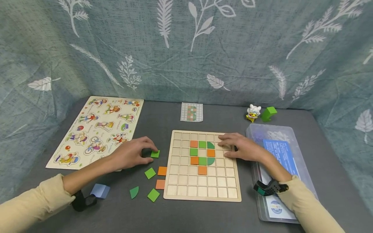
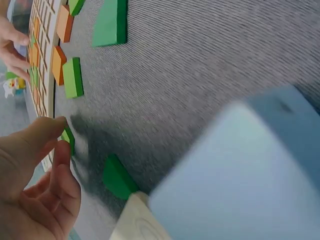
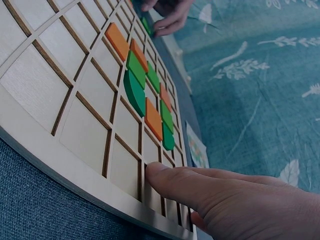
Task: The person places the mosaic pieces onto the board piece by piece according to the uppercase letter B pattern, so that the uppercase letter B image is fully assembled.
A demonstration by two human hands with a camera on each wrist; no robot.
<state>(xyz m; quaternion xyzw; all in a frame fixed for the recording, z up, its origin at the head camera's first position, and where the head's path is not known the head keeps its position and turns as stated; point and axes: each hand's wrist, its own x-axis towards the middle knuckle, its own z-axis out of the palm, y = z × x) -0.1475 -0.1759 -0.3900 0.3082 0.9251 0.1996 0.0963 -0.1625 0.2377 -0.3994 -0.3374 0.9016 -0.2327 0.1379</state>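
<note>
My left hand (image 1: 132,153) pinches a green square tile (image 1: 155,154) between thumb and fingers, left of the wooden grid board (image 1: 176,181). In the left wrist view the same green tile (image 2: 70,138) shows at the fingertips, a shadow beneath it on the cloth. My right hand (image 1: 242,146) rests with extended fingers on the board's right side; in the right wrist view its thumb (image 3: 160,175) lies over the edge cells. Orange squares (image 1: 202,170), green squares (image 1: 203,144) and dark green quarter-round tiles (image 1: 210,161) form a pattern in the board's cells.
Loose green squares (image 1: 150,173), orange tiles (image 1: 162,171) and a green quarter-round (image 1: 134,192) lie left of the board. Around them are a picture puzzle (image 1: 99,134), blue block (image 1: 100,191), pattern card (image 1: 191,112), toy figure (image 1: 253,113), green block (image 1: 268,114) and plastic case (image 1: 291,139).
</note>
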